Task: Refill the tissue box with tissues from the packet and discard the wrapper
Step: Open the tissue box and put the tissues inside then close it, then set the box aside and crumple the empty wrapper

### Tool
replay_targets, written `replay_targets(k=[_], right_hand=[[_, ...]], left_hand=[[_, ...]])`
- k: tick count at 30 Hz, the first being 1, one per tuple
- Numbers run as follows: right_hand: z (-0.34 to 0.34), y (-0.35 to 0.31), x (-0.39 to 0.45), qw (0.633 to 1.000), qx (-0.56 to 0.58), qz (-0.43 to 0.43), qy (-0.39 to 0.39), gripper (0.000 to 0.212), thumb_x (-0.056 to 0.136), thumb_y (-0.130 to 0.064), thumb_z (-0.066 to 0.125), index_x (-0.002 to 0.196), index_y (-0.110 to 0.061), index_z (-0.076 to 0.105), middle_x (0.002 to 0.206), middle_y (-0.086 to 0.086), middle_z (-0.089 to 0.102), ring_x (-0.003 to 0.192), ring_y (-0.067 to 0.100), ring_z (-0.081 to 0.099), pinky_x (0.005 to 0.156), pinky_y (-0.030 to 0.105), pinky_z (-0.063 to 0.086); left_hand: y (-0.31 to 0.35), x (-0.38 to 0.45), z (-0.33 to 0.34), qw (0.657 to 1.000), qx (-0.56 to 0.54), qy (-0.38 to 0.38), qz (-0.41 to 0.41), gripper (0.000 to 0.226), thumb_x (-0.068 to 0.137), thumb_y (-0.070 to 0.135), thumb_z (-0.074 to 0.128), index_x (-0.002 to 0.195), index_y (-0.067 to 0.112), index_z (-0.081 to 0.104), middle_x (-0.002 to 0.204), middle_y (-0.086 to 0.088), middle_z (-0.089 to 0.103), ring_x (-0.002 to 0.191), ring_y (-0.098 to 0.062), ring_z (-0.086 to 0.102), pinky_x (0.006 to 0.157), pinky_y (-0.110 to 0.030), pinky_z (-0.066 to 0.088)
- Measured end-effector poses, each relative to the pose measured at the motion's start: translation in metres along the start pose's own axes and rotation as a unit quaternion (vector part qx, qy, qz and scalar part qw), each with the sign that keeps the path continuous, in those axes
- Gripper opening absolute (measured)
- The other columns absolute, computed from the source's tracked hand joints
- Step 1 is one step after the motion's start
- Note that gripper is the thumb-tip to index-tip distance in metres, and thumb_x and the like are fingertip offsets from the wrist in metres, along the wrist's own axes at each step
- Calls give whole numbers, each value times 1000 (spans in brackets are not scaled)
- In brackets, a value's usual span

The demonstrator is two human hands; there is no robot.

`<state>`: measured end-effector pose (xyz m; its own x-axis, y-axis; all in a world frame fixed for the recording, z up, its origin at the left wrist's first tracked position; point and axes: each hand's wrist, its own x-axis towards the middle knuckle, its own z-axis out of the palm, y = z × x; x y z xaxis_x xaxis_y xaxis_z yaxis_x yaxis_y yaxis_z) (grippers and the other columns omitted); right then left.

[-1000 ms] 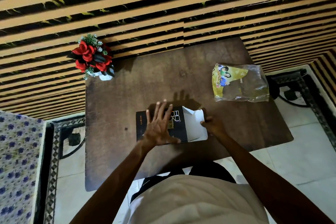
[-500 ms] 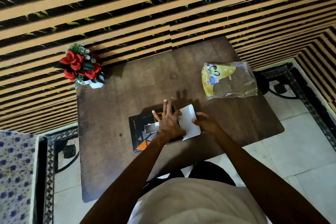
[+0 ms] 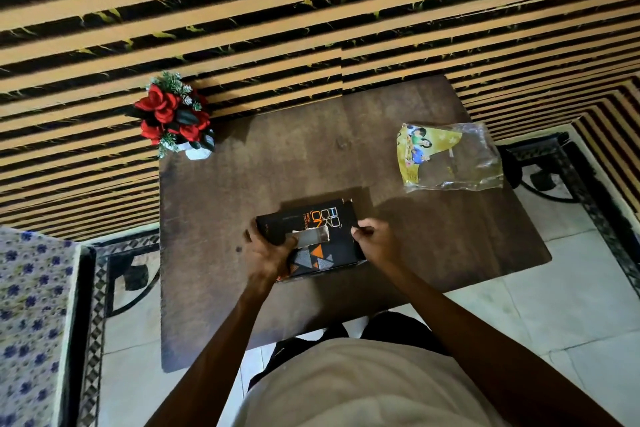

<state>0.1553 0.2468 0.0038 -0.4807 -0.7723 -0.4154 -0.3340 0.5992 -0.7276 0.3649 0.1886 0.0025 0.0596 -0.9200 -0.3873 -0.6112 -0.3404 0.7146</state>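
Observation:
A black tissue box point(image 3: 322, 218) with orange and grey triangles lies on the dark wooden table point(image 3: 277, 170), its slot facing up with a bit of pale tissue showing. My left hand point(image 3: 268, 253) grips the box's left near side, thumb by the slot. My right hand point(image 3: 375, 241) pinches the box's right end, where the flap now lies closed. The empty clear wrapper point(image 3: 448, 158) with a yellow printed corner lies flat at the table's far right, apart from both hands.
A small white pot of red artificial flowers point(image 3: 175, 120) stands at the table's far left corner. A striped orange and black wall runs behind. A blue-flowered cloth point(image 3: 27, 322) lies at the left, and tiled floor shows around the table.
The white end flap that stood open at the box's right end is now folded shut. My left hand slid from the box top to its left side; the box turned slightly.

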Motion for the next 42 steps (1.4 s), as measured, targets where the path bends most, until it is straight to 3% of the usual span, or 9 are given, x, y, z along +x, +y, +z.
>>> replay_targets(k=[4,7,10,14,20,24,28,38,42], right_hand=[[2,-10,-7,996,68,27,-44,29,97,-17,49,107,5,64,105,25,67,99,37,62,78,37,49],[-5,-18,-14,974,150,99,-138,40,99,-30,45,135,-13,47,126,8,56,108,20,55,88,36,48],[-4,-37,-6,956,168,125,-203,57,98,-32,47,149,-28,21,124,-6,37,110,15,48,91,39,50],[4,-46,30,972,174,80,-132,57,93,-20,59,142,-23,30,138,1,48,103,15,55,89,43,51],[-2,-116,136,982,155,51,-95,48,90,-9,61,134,-10,42,121,10,58,101,22,58,87,48,55],[-1,-149,199,987,133,40,-77,49,89,-5,60,134,-11,41,133,14,54,116,31,57,91,51,54],[10,-169,247,990,120,56,-54,54,88,-4,60,135,-14,35,134,12,51,106,23,55,88,49,55],[13,-173,291,985,92,83,-116,50,90,-15,62,134,-18,39,115,0,48,105,20,55,80,43,59],[-1,-159,285,998,30,9,-51,45,89,-23,62,131,-15,48,120,9,61,103,26,62,87,44,56]], left_hand=[[-12,-5,1,979,-197,-47,-31,74,69,27,80,129,15,39,125,-16,62,110,-30,63,83,-42,59],[-8,-10,1,961,-261,-61,-67,56,84,1,66,133,7,39,130,-17,58,103,-25,62,63,-15,58],[4,4,-10,962,-251,-76,-77,56,86,-1,62,136,9,41,124,-7,56,89,-14,60,52,-7,51],[32,40,-14,951,-281,-114,-66,59,83,4,65,135,23,44,126,-4,61,87,-10,64,52,-12,53],[112,134,-32,951,-264,-154,-42,60,86,0,57,137,26,42,122,-3,61,79,-9,61,41,-17,52],[136,187,-35,949,-263,-173,2,63,85,-6,57,138,23,40,130,-10,58,85,-15,64,51,-25,58],[153,232,-24,955,-250,-157,5,70,82,-10,60,139,25,39,137,-12,52,107,-28,60,64,-33,57],[154,282,-13,970,-187,-155,-15,65,80,-6,64,137,19,43,133,-16,54,92,-17,58,60,-28,47],[159,267,0,996,-82,33,13,78,76,17,76,142,18,34,139,-19,39,113,-31,51,81,-46,57]])
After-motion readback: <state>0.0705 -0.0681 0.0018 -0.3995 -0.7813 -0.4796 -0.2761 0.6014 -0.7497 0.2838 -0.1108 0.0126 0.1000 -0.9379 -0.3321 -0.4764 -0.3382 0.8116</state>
